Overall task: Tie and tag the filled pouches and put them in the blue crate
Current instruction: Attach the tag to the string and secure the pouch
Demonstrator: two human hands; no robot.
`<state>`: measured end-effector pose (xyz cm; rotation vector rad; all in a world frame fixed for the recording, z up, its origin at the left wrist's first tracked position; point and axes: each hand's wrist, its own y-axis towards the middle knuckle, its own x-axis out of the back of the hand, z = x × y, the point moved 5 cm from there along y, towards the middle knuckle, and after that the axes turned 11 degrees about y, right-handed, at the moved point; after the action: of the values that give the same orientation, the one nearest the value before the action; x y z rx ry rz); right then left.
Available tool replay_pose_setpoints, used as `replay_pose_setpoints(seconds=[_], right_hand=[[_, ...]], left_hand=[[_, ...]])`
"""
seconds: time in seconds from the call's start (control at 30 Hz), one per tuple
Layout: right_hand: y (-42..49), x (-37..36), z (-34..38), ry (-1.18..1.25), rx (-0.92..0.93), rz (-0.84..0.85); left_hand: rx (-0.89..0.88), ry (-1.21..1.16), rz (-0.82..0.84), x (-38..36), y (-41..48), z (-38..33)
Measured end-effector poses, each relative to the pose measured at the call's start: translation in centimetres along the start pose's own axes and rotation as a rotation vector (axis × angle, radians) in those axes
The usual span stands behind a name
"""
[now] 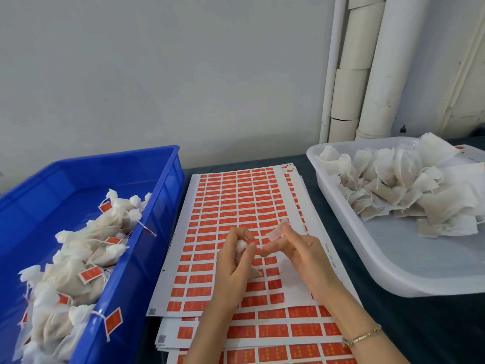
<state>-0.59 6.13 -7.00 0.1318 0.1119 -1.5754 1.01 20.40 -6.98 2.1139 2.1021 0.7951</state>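
Done: tied white fabric pouches with red tags [78, 258] lay heaped in the blue plastic crate [162, 195] at the left of the frame.
Left to do: a pile of untagged filled white pouches [409, 190] sat in the translucent white plastic tray [388, 248] at the right. I judged the job roughly midway.
Pouch being worked: a small white fabric pouch [240, 249] was at centre frame, above the sheets of red rectangular stickers [236, 195] spread on the dark worktop [420, 324].
Left hand [233, 264]: it reached in from the lower centre, its grip curled round that pouch.
Right hand [299, 254]: it was just beside the left, its grip narrow, with thumb and forefinger pinching a pale flap [274, 232] and the other fingers stretched toward the left hand. I could not tell whether the flap was the pouch's neck or label backing.
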Motion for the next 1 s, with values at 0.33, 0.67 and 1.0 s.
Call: replay_pose_setpoints(seconds=[0.33,0.67,1.0], right_hand=[[0.5,1.5,0.2,0.111,0.033,-0.152],[0.3,3.3,0.4,0.008,0.141,-0.355],[0.5,2.6,-0.4,-0.049,0.072,-0.246]], left_hand=[[-0.018,0.128,0.056,-0.3,0.2,0.0],[0.01,0.129,0.155,-0.6,0.1,0.1],[-0.005,0.12,0.2,-0.9,0.0,0.2]])
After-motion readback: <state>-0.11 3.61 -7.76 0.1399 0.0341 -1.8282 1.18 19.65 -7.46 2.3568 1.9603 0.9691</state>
